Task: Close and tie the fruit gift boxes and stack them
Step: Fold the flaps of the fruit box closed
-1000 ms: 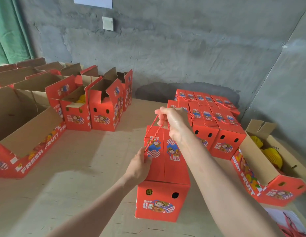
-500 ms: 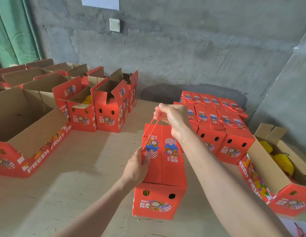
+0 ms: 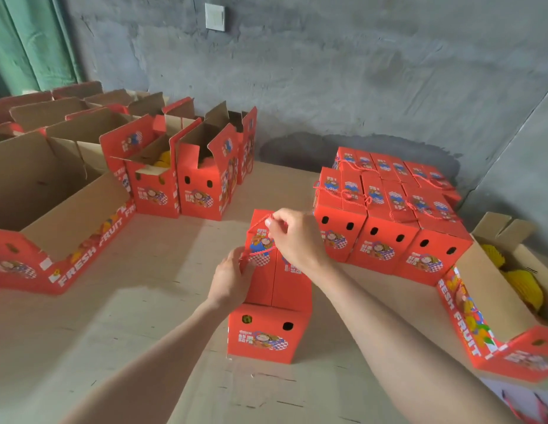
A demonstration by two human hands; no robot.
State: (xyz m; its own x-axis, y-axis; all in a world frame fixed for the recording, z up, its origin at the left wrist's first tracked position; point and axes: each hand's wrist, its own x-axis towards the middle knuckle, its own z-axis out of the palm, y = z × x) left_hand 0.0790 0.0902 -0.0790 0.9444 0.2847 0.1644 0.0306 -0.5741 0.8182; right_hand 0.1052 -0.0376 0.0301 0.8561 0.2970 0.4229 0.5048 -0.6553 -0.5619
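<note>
Hands (left [image 3: 231, 278], right [image 3: 297, 240]) on box cord [image 3: 262, 251]

Grey concrete wall [image 3: 358, 71], green curtain [image 3: 31, 41], plywood floor [image 3: 113, 347].

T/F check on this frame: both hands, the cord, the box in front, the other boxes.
1. The right hand pinches the red cord over the front box. True.
2. The left hand is clear of that box. False: it holds the cord at the box's left side.
3. The front box's top flaps are closed. True.
4. Left-rear boxes are closed. False: the open boxes there have flaps up.
5. The tied boxes at right carry cords on top. True.
</note>
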